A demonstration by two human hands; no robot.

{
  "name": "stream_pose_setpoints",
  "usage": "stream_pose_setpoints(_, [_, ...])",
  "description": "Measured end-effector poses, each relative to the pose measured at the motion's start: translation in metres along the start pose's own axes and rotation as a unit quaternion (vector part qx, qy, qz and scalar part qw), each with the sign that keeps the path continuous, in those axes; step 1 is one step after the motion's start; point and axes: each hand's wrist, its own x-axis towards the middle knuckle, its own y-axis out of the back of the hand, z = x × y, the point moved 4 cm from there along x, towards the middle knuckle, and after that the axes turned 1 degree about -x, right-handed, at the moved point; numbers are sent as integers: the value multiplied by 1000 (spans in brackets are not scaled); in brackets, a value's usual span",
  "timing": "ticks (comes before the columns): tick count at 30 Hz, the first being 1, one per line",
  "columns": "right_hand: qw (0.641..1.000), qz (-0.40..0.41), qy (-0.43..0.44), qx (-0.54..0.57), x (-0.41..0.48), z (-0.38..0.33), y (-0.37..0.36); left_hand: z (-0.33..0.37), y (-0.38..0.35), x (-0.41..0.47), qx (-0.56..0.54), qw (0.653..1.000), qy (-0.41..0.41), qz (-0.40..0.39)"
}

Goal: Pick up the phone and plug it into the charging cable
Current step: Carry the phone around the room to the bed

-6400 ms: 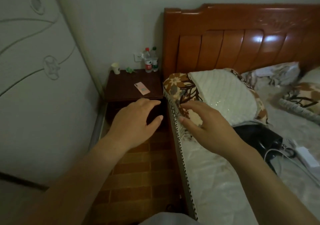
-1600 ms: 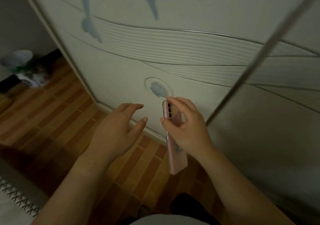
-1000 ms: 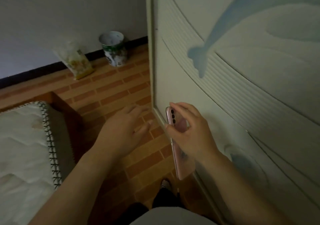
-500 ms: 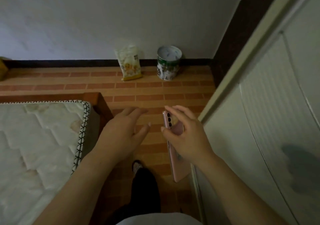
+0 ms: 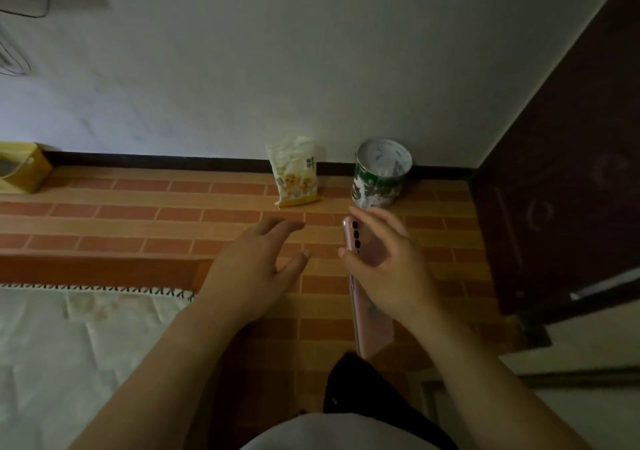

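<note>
Where the frame meets its left edge, a yellow box-like container sits on the floor against the dark skirting board, and below it lies a white quilted mattress with black cross-stitched edging, set in an orange-brown wooden bed frame. The floor of orange and red brick-pattern tiles runs across the whole middle band. The left hand is extended over these tiles, palm down, fingers spread and relaxed; it grips nothing and touches nothing. Further back, a white and yellow snack packet printed with cartoon figures leans upright against the wall. Just beside it, to the right and not touching, stands a green and white cylindrical tin with its top open (contents cannot be made out in the dim light). Nearer the camera, the right hand grasps the slim pink phone with a vertical row of dark camera lenses: thumb on the near edge, fingers curled over the far side, around the upper half. The phone is held edge-on in the air, lens end up, lower end hanging free above the tiles. The two hands are near each other but apart. At far right stands a dark brown wooden door.
</note>
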Motion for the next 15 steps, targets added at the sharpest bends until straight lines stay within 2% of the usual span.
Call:
stream_pose_setpoints(8, [999, -16, 30, 19, 197, 24, -51, -80, 30, 166, 18, 999, 32, 40])
stream_pose_setpoints(15, [993, -80, 80, 28, 376, 15, -99, -158, 84, 286, 4, 993, 96, 72])
